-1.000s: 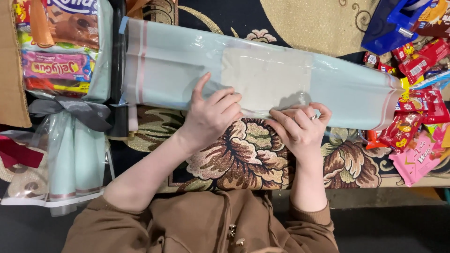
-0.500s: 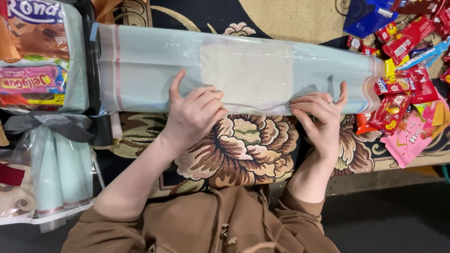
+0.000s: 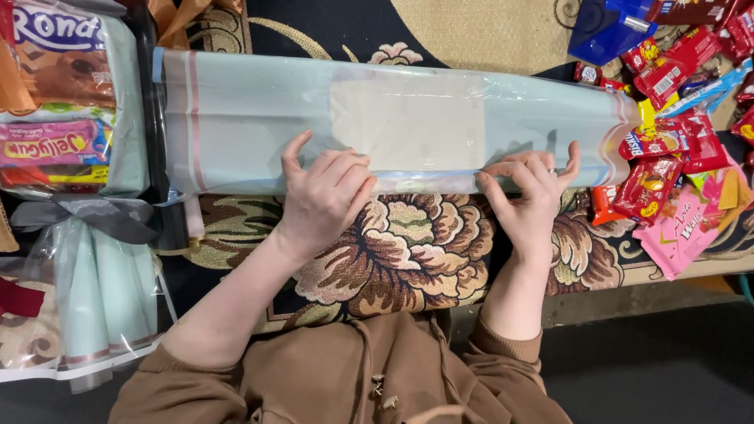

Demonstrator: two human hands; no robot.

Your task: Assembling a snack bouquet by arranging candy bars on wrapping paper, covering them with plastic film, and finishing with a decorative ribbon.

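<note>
A long roll of pale blue-green wrapping sheet, glossy and partly see-through with a paler panel at its middle, lies lengthwise across a floral patterned carpet, reaching from near the carpet's left edge almost to its right edge. Both of the person's hands rest along the roll's near edge. The left hand lies flat on the roll left of its middle, fingers spread and slightly curled, thumb raised, pressing down rather than gripping. The right hand, wearing a ring, presses the near edge farther right, fingers bent over the fold and thumb lifted; it holds the sheet down without closing around it. Brown sleeves fill the bottom of the view. At the roll's right end, by the carpet's right edge, lies a heap of red and pink snack packets, with a blue packet at the far right corner. Along the left edge sits a finished wrapped bundle of sweets tied with a grey ribbon bow.
</note>
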